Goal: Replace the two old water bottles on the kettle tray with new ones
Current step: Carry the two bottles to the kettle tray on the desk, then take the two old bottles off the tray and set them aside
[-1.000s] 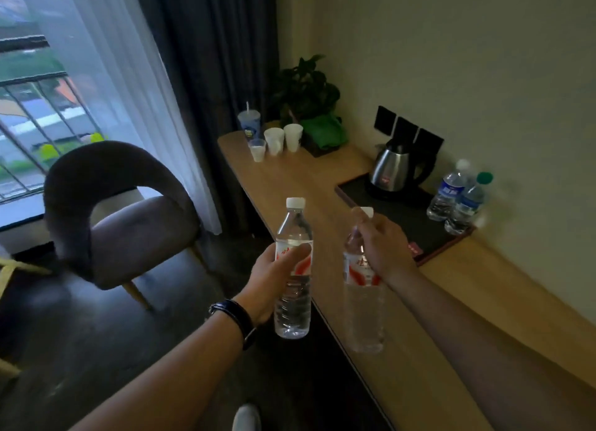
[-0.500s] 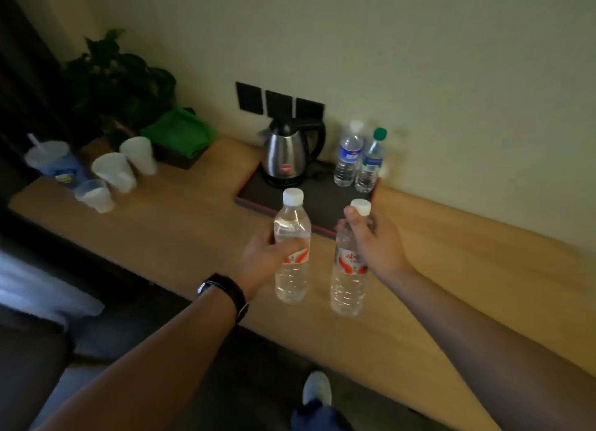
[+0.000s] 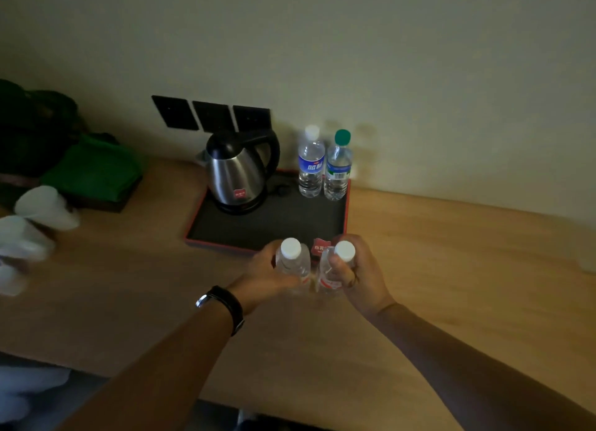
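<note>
My left hand [image 3: 263, 275] grips a new clear water bottle [image 3: 293, 264] with a white cap and red label. My right hand [image 3: 358, 275] grips a second such bottle [image 3: 332, 269]. Both bottles stand upright side by side over the wooden desk, just in front of the black kettle tray [image 3: 290, 219] with its red rim. At the tray's back right stand the two old bottles: a white-capped one with a blue label [image 3: 310, 162] and a green-capped one [image 3: 338, 166]. A steel kettle [image 3: 237, 172] sits at the tray's back left.
The wooden desk [image 3: 451, 269] runs along the wall, with black wall sockets [image 3: 211, 116] behind the kettle. White paper cups [image 3: 45, 208] and a green cloth [image 3: 93, 169] on a dark box lie at the left. The desk's front edge is close below my forearms.
The view has swung and closed in on the tray. Both hands have lowered the new bottles toward the desk, close together, just before the tray's front edge.
</note>
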`<state>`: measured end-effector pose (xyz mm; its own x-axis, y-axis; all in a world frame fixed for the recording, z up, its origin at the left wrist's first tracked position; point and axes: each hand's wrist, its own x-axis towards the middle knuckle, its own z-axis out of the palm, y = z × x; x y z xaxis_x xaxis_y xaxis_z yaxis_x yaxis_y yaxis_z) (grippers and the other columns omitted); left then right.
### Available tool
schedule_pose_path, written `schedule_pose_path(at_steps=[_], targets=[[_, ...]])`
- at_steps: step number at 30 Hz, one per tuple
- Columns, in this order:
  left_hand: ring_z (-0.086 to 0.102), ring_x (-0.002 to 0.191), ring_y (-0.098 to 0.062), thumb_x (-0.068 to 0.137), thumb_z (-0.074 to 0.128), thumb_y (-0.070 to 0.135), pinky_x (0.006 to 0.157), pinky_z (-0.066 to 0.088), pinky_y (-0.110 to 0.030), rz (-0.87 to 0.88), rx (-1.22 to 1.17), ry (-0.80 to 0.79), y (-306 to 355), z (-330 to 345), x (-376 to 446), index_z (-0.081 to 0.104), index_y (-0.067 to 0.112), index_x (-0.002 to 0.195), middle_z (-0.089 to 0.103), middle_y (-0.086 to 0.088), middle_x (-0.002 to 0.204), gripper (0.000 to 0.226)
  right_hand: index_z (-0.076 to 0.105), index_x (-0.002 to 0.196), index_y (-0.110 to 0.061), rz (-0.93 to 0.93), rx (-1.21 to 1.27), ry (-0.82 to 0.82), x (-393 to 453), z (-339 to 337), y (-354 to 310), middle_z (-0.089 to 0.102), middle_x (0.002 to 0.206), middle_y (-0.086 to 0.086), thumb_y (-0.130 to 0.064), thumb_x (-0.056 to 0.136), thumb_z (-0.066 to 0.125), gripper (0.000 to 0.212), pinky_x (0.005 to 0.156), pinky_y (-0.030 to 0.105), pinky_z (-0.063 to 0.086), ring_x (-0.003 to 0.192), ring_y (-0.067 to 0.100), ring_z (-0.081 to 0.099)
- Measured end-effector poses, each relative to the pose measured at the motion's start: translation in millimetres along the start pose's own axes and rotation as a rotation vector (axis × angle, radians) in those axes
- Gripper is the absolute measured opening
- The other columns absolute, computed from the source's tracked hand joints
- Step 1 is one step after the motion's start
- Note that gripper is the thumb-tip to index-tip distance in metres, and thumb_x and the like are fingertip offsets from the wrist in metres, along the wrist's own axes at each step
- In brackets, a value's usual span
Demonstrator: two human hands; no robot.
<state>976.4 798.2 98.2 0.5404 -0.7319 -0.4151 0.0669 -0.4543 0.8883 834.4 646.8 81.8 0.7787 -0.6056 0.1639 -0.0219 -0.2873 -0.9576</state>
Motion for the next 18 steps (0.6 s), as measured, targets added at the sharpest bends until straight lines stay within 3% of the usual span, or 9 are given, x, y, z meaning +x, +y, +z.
schedule_pose_path(at_steps=[6, 8, 10, 13, 16, 18], targets=[[0.063, 0.109, -0.009, 0.066, 0.088, 0.011, 0.088, 0.054, -0.029, 0.060, 0.106, -0.051, 3.3, -8.8, 18.4, 0.054, 0.026, 0.128, 0.065, 0.007, 0.119, 0.072, 0.055, 0.100, -0.021, -0.041, -0.018, 0.017, 7.1, 13.7, 1.5, 0.057, 0.097, 0.003, -0.038, 0.089, 0.059, 0.021, 0.074, 0.021, 0.043, 0.087, 0.011, 0.057], [0.064, 0.105, -0.001, 0.065, 0.088, 0.010, 0.080, 0.055, -0.018, 0.067, 0.107, -0.093, 2.1, -13.0, 20.0, 0.054, 0.026, 0.127, 0.065, 0.008, 0.117, 0.073, 0.055, 0.101, -0.023, -0.022, -0.023, 0.032, 7.2, 14.7, 0.3, 0.059, 0.099, 0.004, -0.041, 0.089, 0.060, 0.022, 0.074, 0.023, 0.045, 0.090, 0.013, 0.059], [0.064, 0.100, 0.007, 0.064, 0.090, 0.010, 0.071, 0.053, -0.011, 0.072, 0.087, -0.128, 2.3, -15.3, 21.5, 0.053, 0.025, 0.126, 0.065, 0.008, 0.115, 0.074, 0.057, 0.102, -0.018, -0.029, -0.034, 0.048, 6.9, 14.5, -1.9, 0.060, 0.100, 0.008, -0.049, 0.090, 0.058, 0.034, 0.075, 0.027, 0.046, 0.091, 0.016, 0.060], [0.064, 0.101, 0.003, 0.059, 0.093, 0.015, 0.072, 0.052, -0.012, 0.089, 0.085, -0.161, 6.0, -15.7, 24.5, 0.052, 0.030, 0.122, 0.064, 0.010, 0.115, 0.077, 0.059, 0.107, -0.010, -0.054, -0.081, 0.056, 8.5, 12.9, -9.0, 0.061, 0.106, 0.010, -0.059, 0.092, 0.048, 0.053, 0.083, 0.031, 0.047, 0.099, 0.019, 0.060], [0.062, 0.100, 0.012, 0.054, 0.094, 0.032, 0.074, 0.051, -0.010, 0.123, 0.020, -0.196, 18.0, -17.1, 30.3, 0.054, 0.040, 0.113, 0.063, 0.018, 0.113, 0.072, 0.061, 0.107, -0.006, -0.063, -0.108, 0.051, 18.4, 8.1, -19.7, 0.063, 0.109, 0.011, -0.058, 0.097, 0.035, 0.059, 0.088, 0.034, 0.046, 0.104, 0.024, 0.060], [0.056, 0.115, 0.006, 0.054, 0.086, 0.053, 0.090, 0.047, -0.016, 0.115, -0.011, -0.217, 30.8, -20.2, 37.1, 0.054, 0.042, 0.116, 0.058, 0.019, 0.125, 0.071, 0.063, 0.108, -0.006, -0.045, -0.098, 0.089, 31.7, 4.1, -27.1, 0.064, 0.109, 0.010, -0.057, 0.099, 0.032, 0.061, 0.091, 0.031, 0.045, 0.106, 0.022, 0.060]])
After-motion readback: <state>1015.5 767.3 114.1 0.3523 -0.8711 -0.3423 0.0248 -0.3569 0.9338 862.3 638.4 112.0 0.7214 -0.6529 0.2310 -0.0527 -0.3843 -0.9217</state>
